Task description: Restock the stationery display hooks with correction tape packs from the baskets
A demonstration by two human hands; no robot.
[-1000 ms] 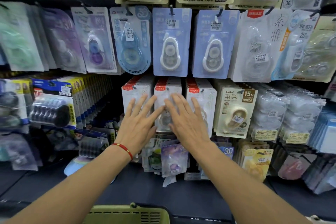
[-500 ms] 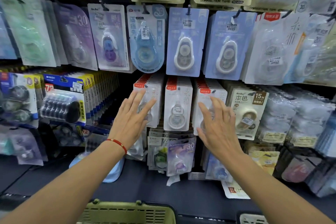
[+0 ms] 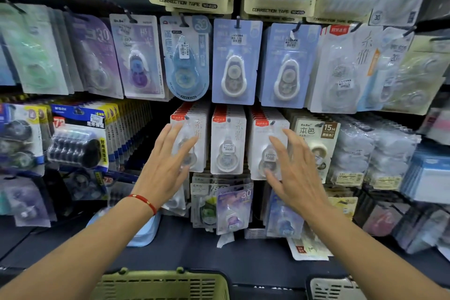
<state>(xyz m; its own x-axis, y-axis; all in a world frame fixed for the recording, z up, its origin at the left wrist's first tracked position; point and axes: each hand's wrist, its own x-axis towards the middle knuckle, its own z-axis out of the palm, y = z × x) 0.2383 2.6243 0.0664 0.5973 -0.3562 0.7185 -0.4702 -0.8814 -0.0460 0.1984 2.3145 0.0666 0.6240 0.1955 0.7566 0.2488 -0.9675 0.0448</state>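
Hands, left (image 3: 163, 173) and right (image 3: 295, 175), have spread apart, uncovering the middle pack (image 3: 227, 141).

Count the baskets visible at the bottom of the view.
2. A green basket sits at the bottom edge, left of centre; a pale grey basket sits at the bottom edge towards the right. Both are cut off by the frame; others may lie out of view.

Both forearms are showing bare right down to the bottom corners, no sleeves coming into view at all. The left hand (image 3: 168, 165) is wearing nothing on its fingers, but its wrist is carrying a thin red cord bracelet (image 3: 143, 201) with a small gold bead on it. The right hand (image 3: 295, 173) is going plain: no rings, no band, no watch.
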